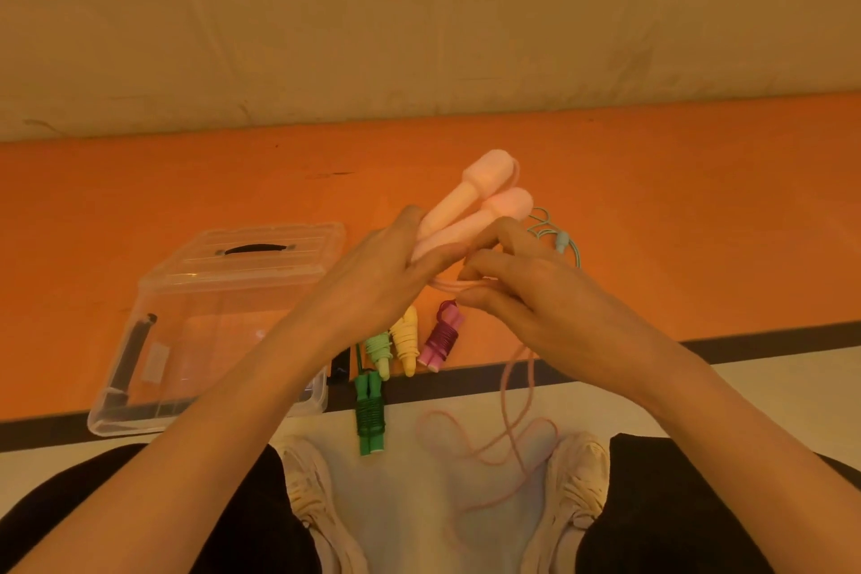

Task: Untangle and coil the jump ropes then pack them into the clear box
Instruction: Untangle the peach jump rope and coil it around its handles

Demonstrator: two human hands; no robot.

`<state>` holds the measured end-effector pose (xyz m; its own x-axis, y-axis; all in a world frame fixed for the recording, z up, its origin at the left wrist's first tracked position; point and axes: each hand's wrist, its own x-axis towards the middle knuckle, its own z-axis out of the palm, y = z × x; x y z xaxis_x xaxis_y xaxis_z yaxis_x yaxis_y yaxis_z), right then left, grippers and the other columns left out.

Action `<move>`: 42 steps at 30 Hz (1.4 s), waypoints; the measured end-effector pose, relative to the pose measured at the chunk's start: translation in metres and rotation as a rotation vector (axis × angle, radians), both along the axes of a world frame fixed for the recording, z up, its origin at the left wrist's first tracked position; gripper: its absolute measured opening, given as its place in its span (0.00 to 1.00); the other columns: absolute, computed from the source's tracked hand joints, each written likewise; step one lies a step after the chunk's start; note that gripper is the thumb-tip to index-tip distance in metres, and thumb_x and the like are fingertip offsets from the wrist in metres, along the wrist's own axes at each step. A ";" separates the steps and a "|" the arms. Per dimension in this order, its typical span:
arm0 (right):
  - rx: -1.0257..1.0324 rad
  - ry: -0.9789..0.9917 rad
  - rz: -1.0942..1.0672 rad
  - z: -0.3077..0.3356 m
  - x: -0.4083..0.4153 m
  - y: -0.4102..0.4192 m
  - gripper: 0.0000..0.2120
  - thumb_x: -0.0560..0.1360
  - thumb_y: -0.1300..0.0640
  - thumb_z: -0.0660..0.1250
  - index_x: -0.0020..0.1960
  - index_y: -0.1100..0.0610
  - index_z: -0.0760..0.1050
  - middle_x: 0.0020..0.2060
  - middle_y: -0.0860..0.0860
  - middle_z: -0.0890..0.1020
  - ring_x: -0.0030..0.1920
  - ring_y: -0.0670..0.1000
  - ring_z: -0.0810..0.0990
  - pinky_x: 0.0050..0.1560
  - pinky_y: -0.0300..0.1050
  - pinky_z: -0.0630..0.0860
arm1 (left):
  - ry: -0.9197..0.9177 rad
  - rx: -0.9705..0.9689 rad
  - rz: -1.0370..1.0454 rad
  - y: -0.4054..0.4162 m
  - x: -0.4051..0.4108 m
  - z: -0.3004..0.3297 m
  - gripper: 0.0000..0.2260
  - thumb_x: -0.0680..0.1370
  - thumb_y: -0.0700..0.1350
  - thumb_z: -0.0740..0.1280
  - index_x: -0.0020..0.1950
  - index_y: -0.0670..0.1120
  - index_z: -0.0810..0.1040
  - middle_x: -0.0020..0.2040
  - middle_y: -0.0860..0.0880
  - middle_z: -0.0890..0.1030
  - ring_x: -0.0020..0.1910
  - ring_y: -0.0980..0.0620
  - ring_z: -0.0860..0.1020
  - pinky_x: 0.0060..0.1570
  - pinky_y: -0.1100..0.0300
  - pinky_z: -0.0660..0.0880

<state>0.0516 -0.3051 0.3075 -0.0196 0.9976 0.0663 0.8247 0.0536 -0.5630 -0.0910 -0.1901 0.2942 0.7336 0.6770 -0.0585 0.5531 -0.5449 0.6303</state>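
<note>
Right hand [526, 289] pinching pink cord [449, 284]; left hand [386, 275] gripping paired pink handles [470, 200], both raised above orange surface [675, 210]. Loose cord trailing near, down to floor between shoes [577, 480]. Lying beneath hands: four coiled ropes [405, 345]. Standing left: clear box [153, 354], lid [261, 249] resting behind it.
</note>
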 end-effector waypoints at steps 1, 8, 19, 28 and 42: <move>0.011 -0.032 0.005 0.001 -0.001 0.000 0.11 0.79 0.48 0.59 0.52 0.53 0.76 0.54 0.45 0.68 0.44 0.47 0.73 0.45 0.49 0.72 | -0.004 -0.024 0.004 0.002 0.000 0.000 0.19 0.78 0.61 0.58 0.61 0.49 0.69 0.39 0.51 0.75 0.29 0.56 0.72 0.26 0.65 0.67; -0.025 -0.158 -0.005 0.003 -0.004 0.003 0.23 0.77 0.42 0.48 0.50 0.56 0.76 0.56 0.48 0.67 0.43 0.55 0.76 0.43 0.58 0.75 | 0.018 -0.038 -0.041 0.004 -0.003 0.000 0.13 0.81 0.56 0.55 0.53 0.48 0.69 0.37 0.51 0.73 0.30 0.55 0.70 0.27 0.62 0.65; -0.171 0.032 0.025 0.015 0.006 0.003 0.14 0.81 0.54 0.58 0.43 0.59 0.77 0.34 0.44 0.71 0.36 0.35 0.71 0.39 0.29 0.66 | 0.095 0.059 -0.261 -0.002 -0.010 0.000 0.28 0.75 0.68 0.45 0.59 0.51 0.71 0.38 0.51 0.76 0.36 0.53 0.74 0.38 0.50 0.73; -0.209 -0.053 0.053 0.006 0.011 0.002 0.13 0.81 0.50 0.57 0.42 0.53 0.75 0.38 0.43 0.74 0.40 0.39 0.71 0.41 0.36 0.66 | 0.183 0.073 -0.299 -0.010 -0.010 -0.002 0.14 0.78 0.56 0.65 0.60 0.55 0.65 0.40 0.60 0.69 0.40 0.60 0.68 0.39 0.67 0.68; -0.186 0.090 -0.122 0.021 0.030 -0.003 0.05 0.69 0.50 0.75 0.37 0.49 0.81 0.27 0.47 0.79 0.26 0.42 0.72 0.29 0.37 0.67 | 0.233 0.120 -0.325 -0.001 -0.012 -0.007 0.16 0.81 0.55 0.58 0.67 0.50 0.62 0.42 0.57 0.68 0.39 0.56 0.71 0.35 0.61 0.70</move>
<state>0.0817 -0.3084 0.3288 0.0992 0.9874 -0.1233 0.7649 -0.1549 -0.6253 -0.1033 -0.1912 0.2869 0.8868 0.4244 -0.1829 0.4604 -0.7768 0.4298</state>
